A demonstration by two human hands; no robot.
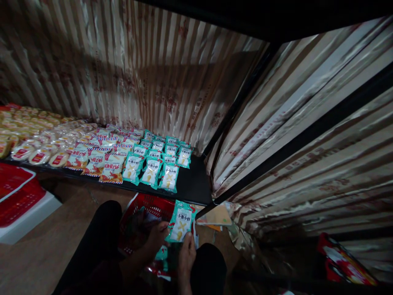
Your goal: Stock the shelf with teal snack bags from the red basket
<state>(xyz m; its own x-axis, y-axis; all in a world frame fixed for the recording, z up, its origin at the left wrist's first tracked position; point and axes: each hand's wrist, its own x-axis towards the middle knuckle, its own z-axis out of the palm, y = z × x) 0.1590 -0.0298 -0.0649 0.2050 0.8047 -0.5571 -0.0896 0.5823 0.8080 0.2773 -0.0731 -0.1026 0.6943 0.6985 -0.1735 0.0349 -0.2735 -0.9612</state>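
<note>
Teal packet (182, 221): left hand (158, 235), right hand (187, 253) closed on edges.

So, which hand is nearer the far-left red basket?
Left. The left hand is right of the red basket, at the teal packet; the right hand is farther right.

The black shelf (195, 178) carries four adjacent product groups, located relative to its rear post (238, 102). Nearest the post: teal-and-white snack packets (151, 172), arranged in rows. Next, farther from the post: orange-and-white snack packets (94, 162) with striped edges. Beyond these, away from the post: round, clear-wrapped pastries (39, 157) with red labels. Farthest from the post: yellow wrapped pastries (18, 125), closely packed.
</note>
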